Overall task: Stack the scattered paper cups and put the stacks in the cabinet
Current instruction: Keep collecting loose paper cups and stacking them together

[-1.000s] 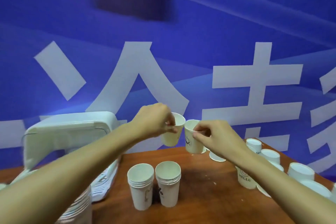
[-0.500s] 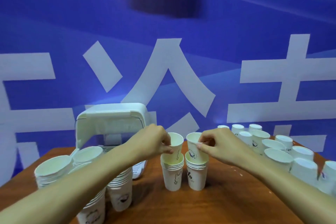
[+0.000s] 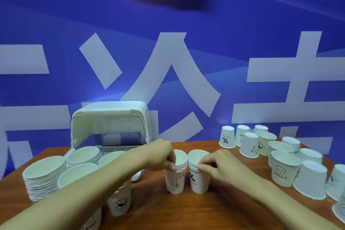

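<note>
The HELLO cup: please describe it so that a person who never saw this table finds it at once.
On the wooden table, look at the crowd of loose cups right of the right hand. The HELLO cup stands upright at the crowd's near left edge. Only it shows a smiley face above the word HELLO; its right neighbour is upside down.

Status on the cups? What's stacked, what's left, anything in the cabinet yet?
Done: several tall stacks stand left of centre, in front of the open cabinet. In hand: the left hand pinches the rim of the bunny-print stack, the right hand the percent-print stack, both short, mid-table. Left: many loose cups at the right, some upside down, and no stack visibly inside the cabinet.
</note>
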Demonstrator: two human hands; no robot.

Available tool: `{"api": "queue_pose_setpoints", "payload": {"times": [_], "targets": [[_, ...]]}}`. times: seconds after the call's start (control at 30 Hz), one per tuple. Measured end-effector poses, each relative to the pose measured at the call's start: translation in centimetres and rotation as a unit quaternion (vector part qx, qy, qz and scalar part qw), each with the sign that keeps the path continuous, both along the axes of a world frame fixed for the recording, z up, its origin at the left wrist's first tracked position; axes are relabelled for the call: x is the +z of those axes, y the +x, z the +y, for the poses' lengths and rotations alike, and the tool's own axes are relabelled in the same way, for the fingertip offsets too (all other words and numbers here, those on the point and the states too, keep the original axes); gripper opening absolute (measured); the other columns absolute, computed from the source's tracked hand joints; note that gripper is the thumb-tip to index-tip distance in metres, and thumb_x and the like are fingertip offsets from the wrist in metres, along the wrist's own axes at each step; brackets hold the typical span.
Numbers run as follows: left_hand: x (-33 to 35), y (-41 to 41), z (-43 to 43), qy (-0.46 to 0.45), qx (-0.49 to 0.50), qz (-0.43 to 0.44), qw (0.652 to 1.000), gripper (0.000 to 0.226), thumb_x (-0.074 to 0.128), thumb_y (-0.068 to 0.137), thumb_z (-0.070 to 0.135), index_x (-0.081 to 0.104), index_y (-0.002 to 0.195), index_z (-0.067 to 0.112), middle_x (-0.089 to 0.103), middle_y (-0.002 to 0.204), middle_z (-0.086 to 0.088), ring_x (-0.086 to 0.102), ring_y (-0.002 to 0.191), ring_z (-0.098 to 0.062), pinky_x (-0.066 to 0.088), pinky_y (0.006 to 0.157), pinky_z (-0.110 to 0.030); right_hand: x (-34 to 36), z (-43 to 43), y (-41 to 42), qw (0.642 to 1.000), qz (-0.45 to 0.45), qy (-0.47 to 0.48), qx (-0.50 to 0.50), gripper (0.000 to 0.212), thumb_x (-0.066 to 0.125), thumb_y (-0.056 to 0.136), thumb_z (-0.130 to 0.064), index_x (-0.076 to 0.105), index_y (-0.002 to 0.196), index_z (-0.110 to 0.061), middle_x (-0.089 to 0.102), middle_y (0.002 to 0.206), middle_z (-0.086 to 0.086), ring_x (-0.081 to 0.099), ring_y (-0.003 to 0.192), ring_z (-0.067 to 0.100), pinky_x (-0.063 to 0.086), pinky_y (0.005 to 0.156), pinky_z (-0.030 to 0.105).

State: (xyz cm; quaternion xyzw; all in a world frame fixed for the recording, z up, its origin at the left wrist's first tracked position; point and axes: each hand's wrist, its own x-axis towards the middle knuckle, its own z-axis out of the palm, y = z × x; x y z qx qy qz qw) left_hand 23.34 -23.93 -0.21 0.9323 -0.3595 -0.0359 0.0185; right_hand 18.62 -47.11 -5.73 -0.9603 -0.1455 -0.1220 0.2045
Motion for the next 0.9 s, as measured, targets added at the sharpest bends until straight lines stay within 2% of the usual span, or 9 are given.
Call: {"api": "queue_pose_setpoints", "payload": {"times": [0.07,0.17,0.27,0.33,0.4,0.5,0.67,0.83,0.9], "targets": [[-0.1,0.1,0.1,-0.011,-0.001,0.006,1.000,0.025,0.065,0.094,0.032,0.075,0.109,0.015,0.073,0.099,-0.002,0.056,0.068,-0.009,0.043,0.067,-0.021,-0.1,0.1,-0.3,1.000,-0.004,0.002,-0.002,0.019,0.059,0.093,-0.042,0.075,0.094,-0.031,0.068,0.078,-0.022,0.059,0.076,-0.001,0.049,0.072,0.028],[-0.3,-0.2,-0.3,0.017,0.003,-0.009,1.000,0.026,0.062,0.096,0.032,0.074,0.110,0.013,0.072,0.103,-0.002,0.056,0.077,-0.011,0.041,0.070,-0.022,0.1,0.5,-1.2,1.000,-0.010,0.008,-0.001,0.023,0.057,0.095,-0.044,0.074,0.101,-0.030,0.073,0.097,-0.015,0.062,0.085,0.003,0.053,0.076,0.033],[0.8,-0.8,-1.1,0.067,0.007,-0.035,0.997,0.030,0.063,0.093,0.039,0.072,0.112,0.018,0.071,0.110,0.002,0.060,0.086,-0.011,0.048,0.073,-0.024,1.3,0.0,-2.3,0.999,-0.032,-0.008,-0.021,0.036,0.055,0.092,-0.058,0.066,0.118,-0.035,0.067,0.115,-0.022,0.057,0.091,-0.007,0.046,0.078,0.026],[2.5,-1.1,-1.9,0.053,0.018,-0.068,0.996,0.032,0.067,0.086,0.049,0.072,0.107,0.025,0.071,0.103,0.011,0.063,0.090,-0.009,0.054,0.076,-0.029,2.9,-1.8,-3.4,0.996,-0.063,0.041,-0.055,0.035,0.054,0.091,-0.062,0.065,0.115,-0.040,0.066,0.109,-0.028,0.054,0.082,-0.013,0.045,0.078,0.023],[4.0,-1.3,-3.5,0.018,0.020,-0.114,0.993,0.029,0.066,0.083,0.053,0.071,0.098,0.029,0.071,0.093,0.014,0.064,0.087,-0.008,0.055,0.076,-0.033,4.5,-4.7,-4.8,0.988,-0.096,0.052,-0.107,0.028,0.052,0.090,-0.062,0.068,0.103,-0.042,0.068,0.099,-0.027,0.057,0.081,-0.006,0.050,0.077,0.025],[4.8,-2.0,-8.2,0.000,-0.001,-0.185,0.983,0.026,0.060,0.087,0.054,0.069,0.095,0.031,0.070,0.095,0.013,0.063,0.092,-0.012,0.053,0.076,-0.032,6.0,-9.7,-7.1,0.975,-0.099,-0.040,-0.197,0.024,0.055,0.090,-0.055,0.070,0.101,-0.040,0.070,0.102,-0.024,0.061,0.085,0.002,0.054,0.075,0.030],[2.0,-3.2,-18.4,-0.041,-0.097,-0.175,0.979,0.031,0.060,0.089,0.049,0.064,0.115,0.033,0.066,0.118,0.009,0.061,0.108,-0.018,0.051,0.084,-0.035,5.8,-16.2,-10.3,0.917,-0.048,-0.247,-0.310,0.031,0.053,0.094,-0.043,0.062,0.119,-0.028,0.066,0.117,-0.003,0.060,0.105,0.020,0.046,0.073,0.032],[-2.3,-3.9,-26.5,-0.078,-0.170,-0.141,0.972,0.043,0.062,0.088,0.038,0.056,0.129,0.026,0.059,0.131,0.001,0.058,0.116,-0.026,0.051,0.089,-0.041,3.8,-18.6,-10.6,0.878,0.016,-0.343,-0.333,0.033,0.052,0.095,-0.040,0.059,0.118,-0.017,0.063,0.122,0.005,0.049,0.120,0.024,0.037,0.094,0.034],[-3.3,-3.9,-28.4,-0.077,-0.178,-0.150,0.969,0.040,0.061,0.087,0.033,0.056,0.126,0.023,0.059,0.126,-0.002,0.059,0.113,-0.028,0.051,0.084,-0.041,3.1,-19.0,-10.2,0.872,0.026,-0.353,-0.337,0.033,0.051,0.095,-0.041,0.059,0.116,-0.017,0.063,0.122,0.006,0.049,0.119,0.027,0.036,0.098,0.037]]}}
